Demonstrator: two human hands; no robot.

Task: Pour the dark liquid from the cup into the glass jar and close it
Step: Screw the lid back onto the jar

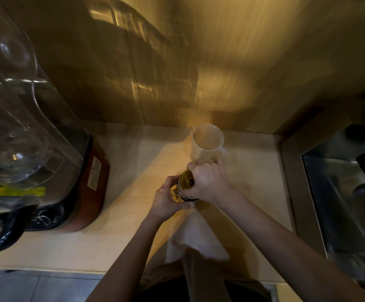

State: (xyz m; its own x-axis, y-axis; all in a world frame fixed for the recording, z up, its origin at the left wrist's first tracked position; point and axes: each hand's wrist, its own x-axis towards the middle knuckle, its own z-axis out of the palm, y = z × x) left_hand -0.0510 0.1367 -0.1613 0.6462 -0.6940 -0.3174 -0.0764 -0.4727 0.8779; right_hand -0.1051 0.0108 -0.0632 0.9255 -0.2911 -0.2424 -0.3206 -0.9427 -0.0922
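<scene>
A white plastic cup (207, 141) stands upright on the wooden counter near the back wall; its inside looks pale. Just in front of it is the glass jar (185, 185), with a gold lid and a gold clasp on its left side. My right hand (210, 182) lies over the lid from the right and covers most of it. My left hand (166, 198) wraps the jar's left side at the clasp. Most of the jar's body is hidden by both hands, so its contents do not show.
A blender (46, 171) with a clear cover and a red and black base fills the left of the counter. A steel sink (340, 192) lies at the right. A pale cloth (196, 238) hangs over the counter's front edge below my arms.
</scene>
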